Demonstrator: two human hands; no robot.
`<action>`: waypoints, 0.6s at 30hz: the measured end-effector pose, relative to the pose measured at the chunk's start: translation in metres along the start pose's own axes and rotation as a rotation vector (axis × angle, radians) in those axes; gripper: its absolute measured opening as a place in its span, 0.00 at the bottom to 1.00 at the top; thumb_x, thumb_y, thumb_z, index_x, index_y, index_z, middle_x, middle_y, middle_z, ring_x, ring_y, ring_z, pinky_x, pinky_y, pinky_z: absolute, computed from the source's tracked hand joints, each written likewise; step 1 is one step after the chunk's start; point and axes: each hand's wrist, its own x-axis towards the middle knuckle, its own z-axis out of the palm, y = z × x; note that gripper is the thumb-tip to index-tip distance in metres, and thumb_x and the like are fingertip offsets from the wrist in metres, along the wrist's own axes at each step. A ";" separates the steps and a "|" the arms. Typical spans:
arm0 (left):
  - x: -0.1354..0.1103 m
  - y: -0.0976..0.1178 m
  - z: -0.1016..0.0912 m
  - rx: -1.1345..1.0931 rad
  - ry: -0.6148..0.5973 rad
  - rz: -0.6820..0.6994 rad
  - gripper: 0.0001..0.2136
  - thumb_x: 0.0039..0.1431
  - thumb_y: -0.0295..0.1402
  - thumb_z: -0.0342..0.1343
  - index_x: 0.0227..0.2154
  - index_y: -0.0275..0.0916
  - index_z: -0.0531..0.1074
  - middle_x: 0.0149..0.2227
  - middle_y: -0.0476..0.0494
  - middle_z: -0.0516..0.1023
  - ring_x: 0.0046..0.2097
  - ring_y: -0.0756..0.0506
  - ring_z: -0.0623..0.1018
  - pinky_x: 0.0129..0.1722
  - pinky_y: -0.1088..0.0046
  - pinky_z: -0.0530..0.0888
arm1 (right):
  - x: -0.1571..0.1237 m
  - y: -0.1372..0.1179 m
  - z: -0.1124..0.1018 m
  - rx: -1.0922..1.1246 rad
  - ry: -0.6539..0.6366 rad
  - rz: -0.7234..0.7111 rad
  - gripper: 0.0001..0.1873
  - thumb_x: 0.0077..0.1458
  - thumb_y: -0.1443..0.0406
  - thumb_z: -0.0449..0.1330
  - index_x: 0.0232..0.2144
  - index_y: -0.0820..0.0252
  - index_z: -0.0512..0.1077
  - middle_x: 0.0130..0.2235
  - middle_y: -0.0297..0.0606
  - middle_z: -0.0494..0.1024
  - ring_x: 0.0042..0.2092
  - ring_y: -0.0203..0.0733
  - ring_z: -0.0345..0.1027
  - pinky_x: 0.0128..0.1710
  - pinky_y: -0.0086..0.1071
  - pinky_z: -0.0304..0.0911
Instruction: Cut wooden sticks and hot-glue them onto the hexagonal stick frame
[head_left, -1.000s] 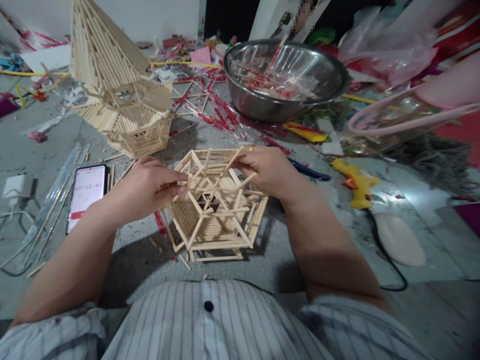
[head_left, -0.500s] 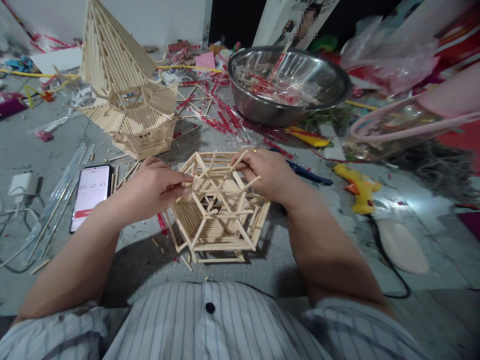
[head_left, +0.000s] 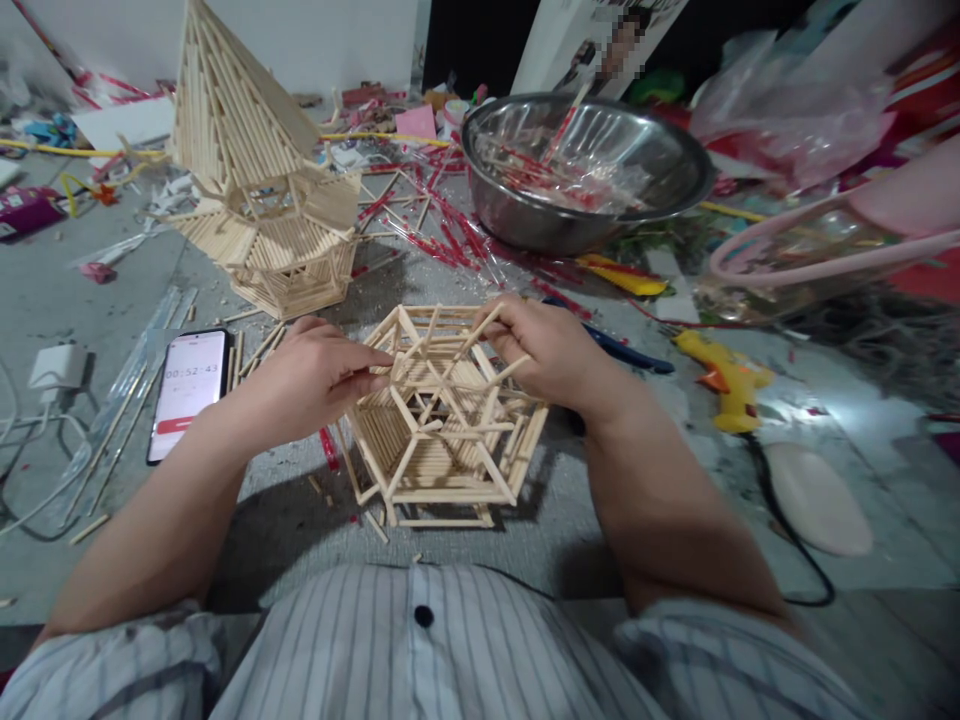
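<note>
A hexagonal frame of thin wooden sticks point(head_left: 442, 430) stands on the grey floor in front of me. My left hand point(head_left: 311, 375) pinches a stick at the frame's upper left rim, fingers pressed together. My right hand point(head_left: 551, 350), with a ring on one finger, is closed on a loose wooden stick point(head_left: 512, 369) that lies slanted over the frame's top right. Both forearms reach in from my striped shirt at the bottom.
A finished stick tower with a pointed roof point(head_left: 251, 190) stands at the back left. A phone showing a timer point(head_left: 189, 390) lies left. A steel bowl point(head_left: 585, 170), a yellow glue gun point(head_left: 724, 380) with cord, blue-handled pliers point(head_left: 622, 350) and red-wrapped sticks point(head_left: 442, 225) crowd the back and right.
The view has shifted slightly, so everything sits a little lower and to the right. Both hands keep their grip at the frame's top.
</note>
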 end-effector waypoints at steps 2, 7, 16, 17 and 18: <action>-0.001 -0.001 0.002 -0.003 0.014 0.002 0.14 0.64 0.38 0.47 0.41 0.41 0.76 0.29 0.46 0.79 0.35 0.46 0.75 0.45 0.65 0.65 | -0.001 -0.001 -0.003 0.098 0.036 -0.002 0.06 0.55 0.67 0.49 0.29 0.55 0.66 0.30 0.37 0.74 0.33 0.42 0.68 0.33 0.34 0.60; -0.002 -0.004 0.004 -0.008 0.047 0.041 0.13 0.64 0.38 0.48 0.39 0.41 0.77 0.30 0.47 0.79 0.35 0.46 0.75 0.44 0.65 0.65 | -0.004 0.002 -0.005 0.346 0.174 0.051 0.04 0.54 0.65 0.51 0.30 0.55 0.65 0.28 0.34 0.72 0.31 0.40 0.66 0.32 0.34 0.61; -0.003 -0.004 -0.002 -0.011 0.178 0.086 0.13 0.62 0.38 0.51 0.42 0.39 0.76 0.36 0.42 0.80 0.38 0.44 0.76 0.40 0.66 0.67 | -0.018 0.005 -0.019 0.576 0.292 0.027 0.08 0.55 0.60 0.52 0.26 0.53 0.66 0.32 0.36 0.73 0.33 0.43 0.67 0.36 0.38 0.63; -0.003 -0.004 -0.001 -0.009 0.176 0.087 0.13 0.62 0.38 0.51 0.42 0.39 0.76 0.37 0.42 0.80 0.38 0.43 0.76 0.40 0.66 0.67 | -0.019 0.004 -0.020 0.554 0.284 0.025 0.08 0.56 0.59 0.53 0.26 0.53 0.66 0.32 0.36 0.74 0.33 0.42 0.67 0.36 0.38 0.63; -0.003 -0.003 -0.001 -0.010 0.175 0.088 0.12 0.62 0.38 0.52 0.41 0.38 0.76 0.37 0.42 0.80 0.38 0.43 0.76 0.40 0.66 0.67 | -0.019 0.004 -0.021 0.522 0.276 0.024 0.08 0.55 0.58 0.55 0.27 0.53 0.66 0.32 0.36 0.74 0.33 0.42 0.67 0.35 0.37 0.63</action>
